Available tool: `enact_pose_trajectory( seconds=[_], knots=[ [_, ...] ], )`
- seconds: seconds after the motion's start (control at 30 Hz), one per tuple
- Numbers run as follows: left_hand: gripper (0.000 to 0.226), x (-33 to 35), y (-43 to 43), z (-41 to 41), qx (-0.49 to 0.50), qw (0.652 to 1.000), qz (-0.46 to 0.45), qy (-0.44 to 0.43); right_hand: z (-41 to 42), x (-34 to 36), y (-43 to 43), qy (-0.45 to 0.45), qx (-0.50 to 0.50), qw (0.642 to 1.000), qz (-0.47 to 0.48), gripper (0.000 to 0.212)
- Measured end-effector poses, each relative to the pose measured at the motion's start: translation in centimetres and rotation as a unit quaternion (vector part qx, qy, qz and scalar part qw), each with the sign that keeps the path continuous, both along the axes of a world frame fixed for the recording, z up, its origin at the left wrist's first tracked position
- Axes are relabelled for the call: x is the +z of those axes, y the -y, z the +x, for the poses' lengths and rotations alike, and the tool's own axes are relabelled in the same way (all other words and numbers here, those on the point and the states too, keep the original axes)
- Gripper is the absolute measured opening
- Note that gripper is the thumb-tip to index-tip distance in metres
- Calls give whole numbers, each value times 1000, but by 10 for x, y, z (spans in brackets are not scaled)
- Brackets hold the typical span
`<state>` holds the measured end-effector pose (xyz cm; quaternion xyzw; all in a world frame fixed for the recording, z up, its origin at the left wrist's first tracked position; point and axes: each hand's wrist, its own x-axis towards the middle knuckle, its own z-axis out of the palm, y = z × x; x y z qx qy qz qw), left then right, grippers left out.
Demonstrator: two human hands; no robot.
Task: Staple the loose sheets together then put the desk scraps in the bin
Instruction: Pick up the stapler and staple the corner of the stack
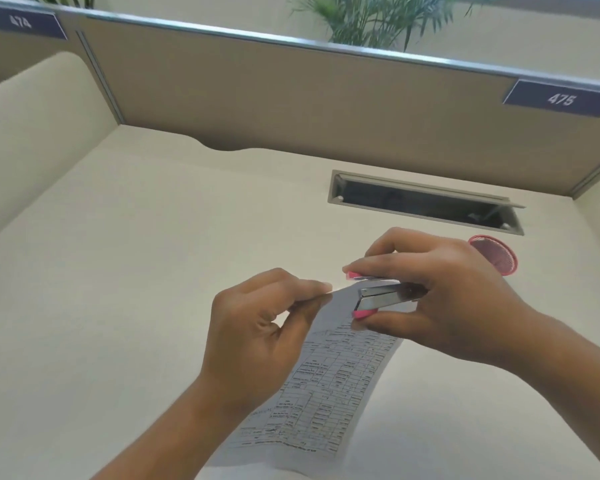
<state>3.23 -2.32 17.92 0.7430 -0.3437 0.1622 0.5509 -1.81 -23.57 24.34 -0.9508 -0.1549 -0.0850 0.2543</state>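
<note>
The printed sheets (329,382) are lifted off the desk and curve down toward me. My left hand (257,337) pinches their top left edge between thumb and fingers. My right hand (440,296) grips a pink and silver stapler (381,294), whose jaws sit over the top right corner of the sheets. A pink mesh bin (497,254) stands on the desk just behind my right hand, partly hidden by it. No scraps show on the desk.
The cream desk (136,271) is walled by tan partitions (291,98) labelled 474 and 475. A cable slot with its lid raised (426,202) lies at the back right. Plants rise behind the partition.
</note>
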Motion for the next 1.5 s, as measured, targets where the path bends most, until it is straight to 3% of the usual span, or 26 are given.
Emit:
enact_pose_trajectory(
  seconds=[0.3,0.73,0.9,1.03,1.2,1.4,1.5],
  knots=[
    [10,4,0,-13,-5,1000,-6,12,-12,17,-14,21,10,990,-139,38],
    [9,3,-1,-18,3,1000,-17,15,-14,9,-18,54,10,989,-141,22],
    [10,-1,-1,-15,1,1000,-15,8,-9,8,-18,23,13,990,-136,28],
    [13,-2,-2,-7,9,1000,-16,-18,-2,6,-10,-10,-5,999,-36,41],
    [10,-9,-9,8,45,998,-5,-40,9,19,14,18,-69,992,105,41],
    [10,-25,-17,30,77,994,10,-71,52,-5,56,-73,-173,947,263,38],
    [10,-36,-15,43,90,991,17,-97,83,-43,75,-130,-215,926,282,31]
  ],
)
